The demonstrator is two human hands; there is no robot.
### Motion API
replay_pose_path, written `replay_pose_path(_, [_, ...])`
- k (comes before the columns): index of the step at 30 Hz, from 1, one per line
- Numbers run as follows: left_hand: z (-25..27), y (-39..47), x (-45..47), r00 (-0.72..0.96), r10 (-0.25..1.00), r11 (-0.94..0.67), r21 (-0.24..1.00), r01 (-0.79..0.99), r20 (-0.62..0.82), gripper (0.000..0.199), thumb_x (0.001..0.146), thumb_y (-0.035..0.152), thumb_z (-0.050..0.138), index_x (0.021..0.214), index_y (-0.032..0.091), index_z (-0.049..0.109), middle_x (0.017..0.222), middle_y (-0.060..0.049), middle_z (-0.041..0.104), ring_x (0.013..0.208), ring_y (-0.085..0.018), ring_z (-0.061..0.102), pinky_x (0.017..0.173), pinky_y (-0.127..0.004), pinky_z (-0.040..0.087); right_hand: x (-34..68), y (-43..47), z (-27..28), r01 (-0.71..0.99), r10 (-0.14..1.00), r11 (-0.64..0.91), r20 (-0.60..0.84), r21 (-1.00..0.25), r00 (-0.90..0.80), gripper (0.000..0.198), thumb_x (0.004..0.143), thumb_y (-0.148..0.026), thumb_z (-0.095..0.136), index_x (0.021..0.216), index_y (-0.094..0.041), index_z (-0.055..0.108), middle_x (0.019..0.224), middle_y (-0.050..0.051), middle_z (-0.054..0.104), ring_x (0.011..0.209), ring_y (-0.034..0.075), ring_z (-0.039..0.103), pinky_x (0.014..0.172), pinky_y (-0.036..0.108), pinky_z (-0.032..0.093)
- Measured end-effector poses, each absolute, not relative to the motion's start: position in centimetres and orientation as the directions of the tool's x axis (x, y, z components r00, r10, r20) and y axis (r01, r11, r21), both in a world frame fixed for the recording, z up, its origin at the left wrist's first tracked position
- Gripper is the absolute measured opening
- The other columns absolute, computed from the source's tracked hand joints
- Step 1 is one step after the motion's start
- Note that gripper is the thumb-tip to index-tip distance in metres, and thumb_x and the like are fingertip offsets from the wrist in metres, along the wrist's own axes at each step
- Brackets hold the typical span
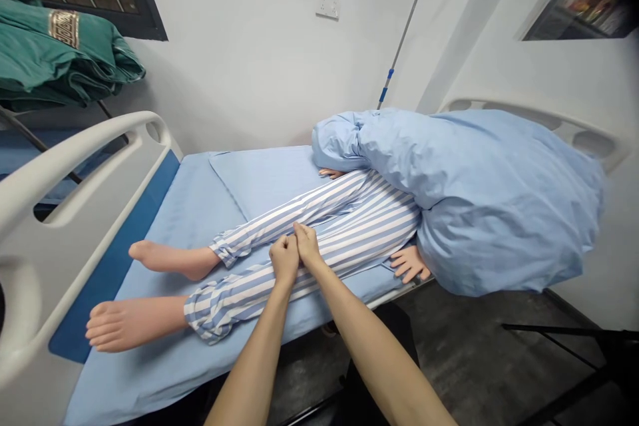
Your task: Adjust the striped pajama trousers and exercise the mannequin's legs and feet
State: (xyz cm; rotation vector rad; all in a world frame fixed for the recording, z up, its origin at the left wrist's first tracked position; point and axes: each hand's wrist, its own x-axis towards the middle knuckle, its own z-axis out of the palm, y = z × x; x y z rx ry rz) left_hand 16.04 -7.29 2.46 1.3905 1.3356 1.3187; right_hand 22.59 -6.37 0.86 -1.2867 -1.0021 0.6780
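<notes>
I saw the bed [164, 359] under its pale blue sheet, with a white footboard [74, 166] at the left. A heaped blue quilt [479, 200] covered the upper half of a manikin [164, 259] lying along the mattress. Its striped trousers [319, 233] ran from the quilt down to the bare feet. My left hand [284, 258] and right hand [308, 245] sat side by side, touching, each clenched on a pinch of trouser fabric over the near leg.
</notes>
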Motion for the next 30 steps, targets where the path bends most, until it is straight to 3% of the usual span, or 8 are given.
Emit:
replay_pose_path(7, [1.2, -7.4, 16.2, 0.005, 0.966, -0.242, 0.901, 0.36, 0.258, 0.036, 0.078, 0.035, 0.038, 0.047, 0.019, 0.031, 0.044, 0.005, 0.032, 0.048, -0.009, 0.032, 0.05, -0.024, 0.023, 23.8, -5.8, 1.4, 0.006, 0.872, 0.148, 0.133, -0.989, 0.471, 0.035, 0.075, -0.038, 0.042, 0.049, -0.02, 0.029, 0.045, -0.006, 0.025, 0.044, 0.007, 0.025, 0.044, 0.022, 0.024])
replay_pose_path(11, [1.1, -7.4, 16.2, 0.009, 0.968, -0.235, 0.899, 0.369, 0.25, 0.04, 0.08, 0.04, 0.035, 0.047, 0.019, 0.027, 0.044, 0.005, 0.026, 0.047, -0.009, 0.03, 0.05, -0.024, 0.022, 28.0, -6.4, 1.5, 0.189, 0.867, 0.155, 0.225, -0.97, 0.444, 0.037, 0.075, -0.039, 0.043, 0.047, -0.019, 0.031, 0.044, -0.006, 0.027, 0.045, 0.008, 0.027, 0.046, 0.022, 0.024])
replay_pose_path(14, [0.9, -7.5, 16.1, 0.044, 0.971, -0.235, 0.89, 0.391, 0.237, 0.039, 0.081, 0.041, 0.034, 0.048, 0.019, 0.03, 0.044, 0.005, 0.03, 0.048, -0.01, 0.032, 0.05, -0.024, 0.023, 30.3, -7.2, 1.0, 0.327, 0.865, 0.168, 0.298, -0.93, 0.403, 0.038, 0.075, -0.04, 0.046, 0.048, -0.019, 0.03, 0.046, -0.006, 0.028, 0.047, 0.008, 0.028, 0.047, 0.022, 0.024])
replay_pose_path(25, [3.4, -7.5, 22.6, 0.045, 0.968, -0.245, 0.901, 0.357, 0.245, 0.035, 0.08, 0.037, 0.034, 0.05, 0.019, 0.035, 0.047, 0.004, 0.036, 0.05, -0.011, 0.035, 0.052, -0.024, 0.025, 30.8, -7.0, 0.6, 0.206, 0.856, 0.167, 0.246, -0.964, 0.455, 0.038, 0.08, -0.04, 0.038, 0.049, -0.018, 0.036, 0.045, -0.005, 0.034, 0.046, 0.008, 0.034, 0.048, 0.021, 0.029])
replay_pose_path(30, [1.9, -8.1, 23.0, -0.018, 0.971, -0.209, 0.88, 0.427, 0.24, 0.031, 0.081, 0.035, 0.034, 0.054, 0.02, 0.037, 0.051, 0.003, 0.041, 0.053, -0.011, 0.036, 0.054, -0.025, 0.025, 30.8, -7.4, 1.2, 0.339, 0.876, 0.146, 0.281, -0.929, 0.392, 0.037, 0.08, -0.038, 0.038, 0.049, -0.018, 0.032, 0.048, -0.006, 0.029, 0.048, 0.007, 0.03, 0.047, 0.021, 0.025])
